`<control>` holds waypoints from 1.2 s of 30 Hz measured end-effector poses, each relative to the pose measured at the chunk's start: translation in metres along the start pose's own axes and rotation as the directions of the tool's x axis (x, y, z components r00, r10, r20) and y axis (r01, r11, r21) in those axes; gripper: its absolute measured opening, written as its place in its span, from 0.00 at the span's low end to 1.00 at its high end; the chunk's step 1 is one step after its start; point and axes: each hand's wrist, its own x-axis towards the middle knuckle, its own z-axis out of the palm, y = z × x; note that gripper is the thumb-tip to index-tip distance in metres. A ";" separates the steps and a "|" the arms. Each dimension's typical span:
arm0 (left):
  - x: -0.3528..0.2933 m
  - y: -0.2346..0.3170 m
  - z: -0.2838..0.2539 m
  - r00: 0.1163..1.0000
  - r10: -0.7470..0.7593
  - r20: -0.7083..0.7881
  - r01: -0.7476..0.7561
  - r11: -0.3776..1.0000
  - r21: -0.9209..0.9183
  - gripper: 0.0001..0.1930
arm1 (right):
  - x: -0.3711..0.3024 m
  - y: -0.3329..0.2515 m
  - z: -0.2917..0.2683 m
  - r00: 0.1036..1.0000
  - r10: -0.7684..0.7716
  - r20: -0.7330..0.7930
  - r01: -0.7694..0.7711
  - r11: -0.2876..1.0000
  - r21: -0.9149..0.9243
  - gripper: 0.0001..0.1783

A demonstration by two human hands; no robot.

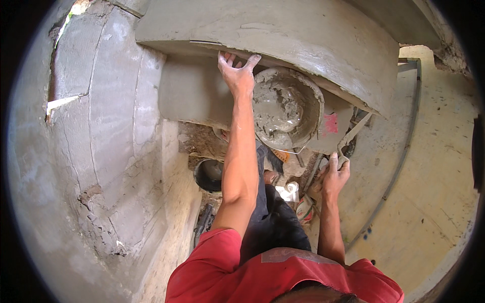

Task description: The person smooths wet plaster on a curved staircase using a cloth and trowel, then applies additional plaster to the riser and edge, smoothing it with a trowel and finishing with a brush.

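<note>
My left hand (238,76) reaches up to the lower edge of a grey plastered ledge (283,35). Its thumb and fingers are apart and touch that edge; the fingertips are partly hidden under it. Beside this hand stands a round bucket (317,118) holding wet grey mortar (285,108). My right hand (334,175) is closed round the handle end of a mortar-coated trowel (354,130), whose narrow blade points up toward the ledge's right corner. Most of the trowel's handle is hidden by my fingers.
Below the left arm sits a dark bucket (208,174) among rubble and scraps. A cracked, plastered wall (111,101) rises on the left. To the right, a yellowish surface (424,187) carries a long curved grey strip (404,156). A lower plastered step (192,91) lies under the ledge.
</note>
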 end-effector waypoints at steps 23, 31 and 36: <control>0.005 0.018 -0.009 0.998 0.058 -0.006 -0.050 0.900 0.433 0.57 | 0.034 -0.100 0.056 0.728 -0.297 0.618 0.642 -0.021 -0.767 0.20; 0.000 0.029 -0.008 1.000 0.026 -0.009 -0.018 0.871 0.490 0.63 | 0.046 -0.086 0.080 0.781 -0.267 0.564 0.573 -0.053 -0.818 0.15; -0.003 0.033 -0.007 0.998 0.069 0.008 -0.067 0.923 0.379 0.71 | 0.042 -0.077 0.094 0.741 -0.289 0.606 0.621 -0.046 -0.782 0.14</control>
